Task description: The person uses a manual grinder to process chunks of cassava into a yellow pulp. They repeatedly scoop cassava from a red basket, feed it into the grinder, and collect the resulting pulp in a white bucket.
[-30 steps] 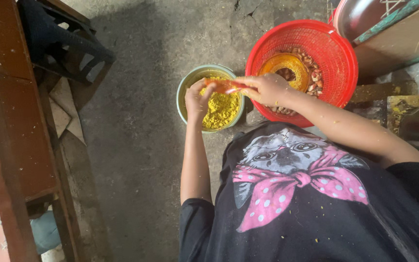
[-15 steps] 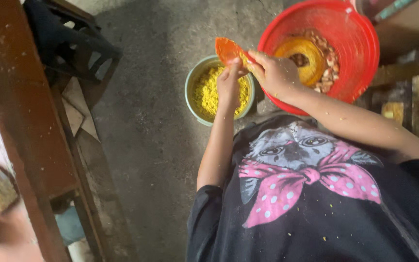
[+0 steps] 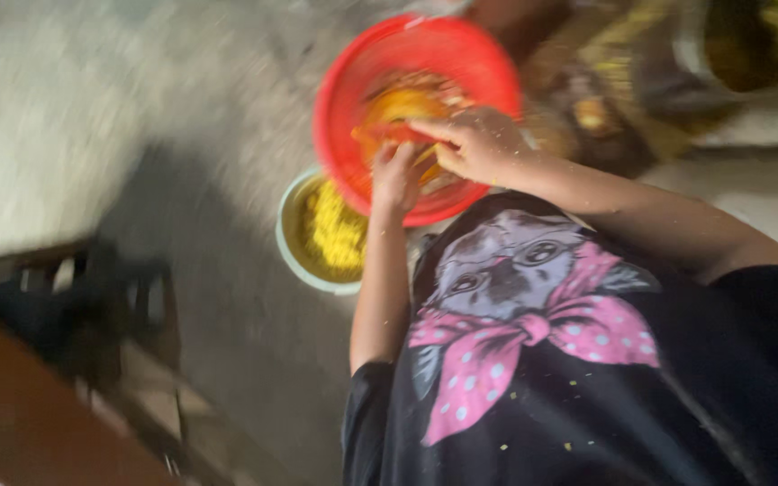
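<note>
1. Grey concrete floor (image 3: 182, 180), blurred, carrying both vessels.
2. Red basin (image 3: 353, 90), upper centre, holding brownish scraps and an orange-yellow lump; rim overlapping the smaller bowl below-left.
3. Pale green bowl (image 3: 292, 256) of yellow kernels, just beside the basin, nearer the left forearm.
4. Right hand (image 3: 479, 144) over the basin's near side, fingers curled toward the left, apparently pinching an orange piece (image 3: 389, 135); grip too blurred to confirm.
5. Left hand (image 3: 395, 175) directly beside it, fingers bunched upward, touching the same piece from below; long axis of the piece roughly left-right, between both hands, left hand nearer.
</note>
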